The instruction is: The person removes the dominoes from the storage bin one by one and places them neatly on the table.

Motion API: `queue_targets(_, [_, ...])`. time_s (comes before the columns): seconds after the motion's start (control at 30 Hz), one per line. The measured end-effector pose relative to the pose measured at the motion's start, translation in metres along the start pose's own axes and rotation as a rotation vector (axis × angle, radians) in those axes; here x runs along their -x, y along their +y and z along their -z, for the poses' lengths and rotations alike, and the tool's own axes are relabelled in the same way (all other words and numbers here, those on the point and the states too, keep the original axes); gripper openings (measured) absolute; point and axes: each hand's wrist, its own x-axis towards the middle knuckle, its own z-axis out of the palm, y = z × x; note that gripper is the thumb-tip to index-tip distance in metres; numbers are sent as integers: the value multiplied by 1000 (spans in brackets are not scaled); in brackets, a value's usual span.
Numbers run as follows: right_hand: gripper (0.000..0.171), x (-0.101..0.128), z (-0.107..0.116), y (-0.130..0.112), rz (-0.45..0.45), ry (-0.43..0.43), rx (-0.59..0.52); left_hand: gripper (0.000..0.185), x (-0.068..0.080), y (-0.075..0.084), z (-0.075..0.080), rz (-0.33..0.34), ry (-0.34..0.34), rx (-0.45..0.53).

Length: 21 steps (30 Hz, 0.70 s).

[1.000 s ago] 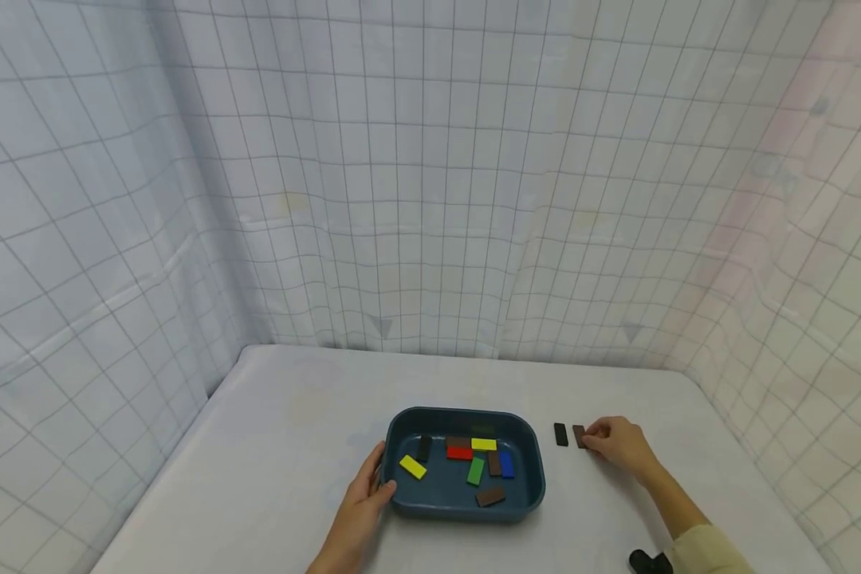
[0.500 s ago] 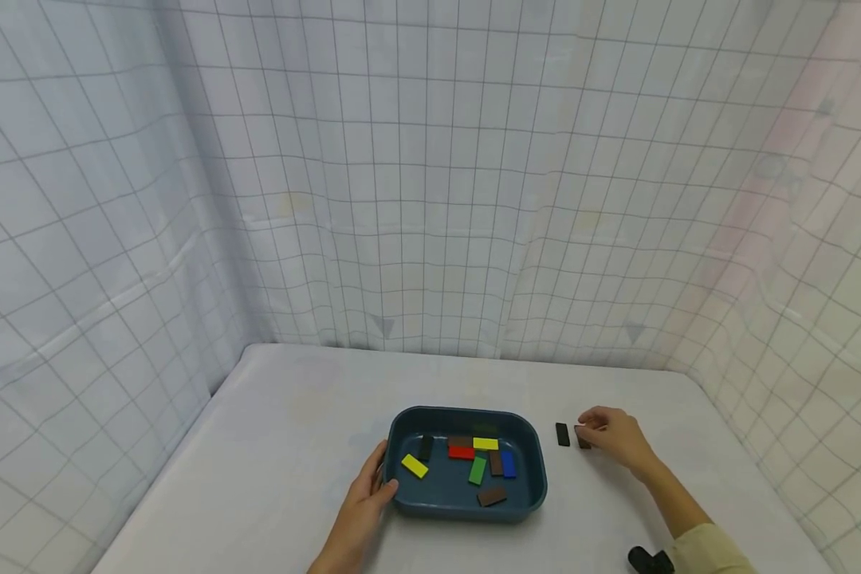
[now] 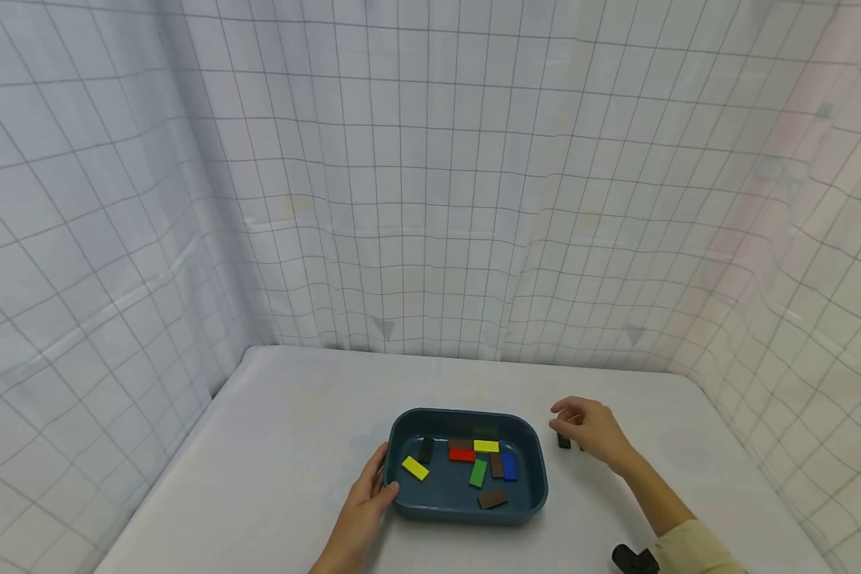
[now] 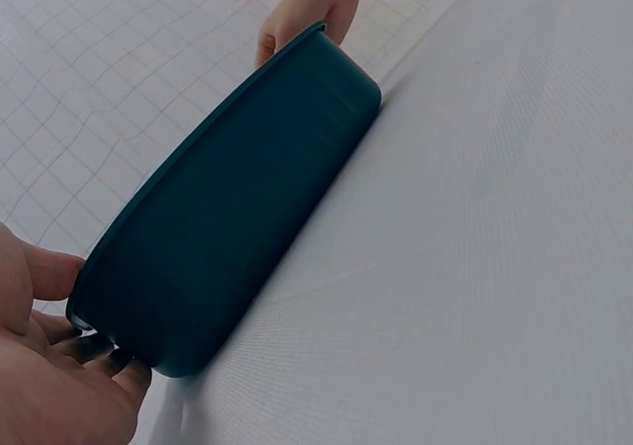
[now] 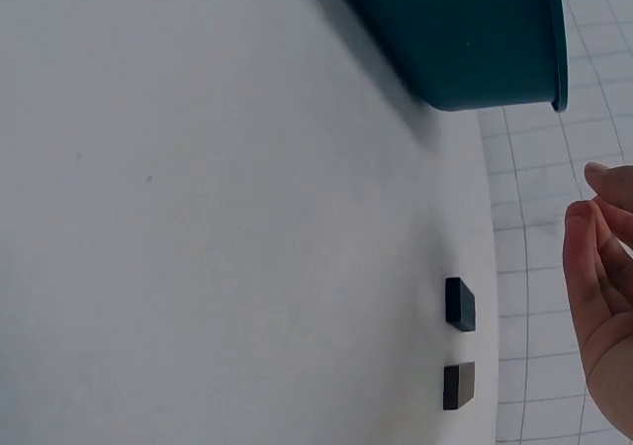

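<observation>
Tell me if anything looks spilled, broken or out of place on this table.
Nothing is spilled or damaged. Two dark blocks lie on the table outside the blue tray, below the right hand; the other blocks lie loosely inside the tray.

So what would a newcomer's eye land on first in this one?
Probably the dark teal tray in the middle of the white table, holding bright yellow, red, green and blue tiles among brown ones. The left hand holds its left rim. To its right, the right hand hovers above two small dark tiles on the cloth.
</observation>
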Motion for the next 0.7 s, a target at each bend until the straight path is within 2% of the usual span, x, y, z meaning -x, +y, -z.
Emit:
queue_targets(0.3, [22,-3,-13,-23,131,-20,13,65,1,-1,0,13,-8,0])
queue_targets(0.5, [22,-7,-24,-40,263,-67,19,65,1,0,-1,19,7,-3])
queue_targets(0.7, [20,-13,-38,-55,340,-119,13,65,0,-1,1,6,-4,6])
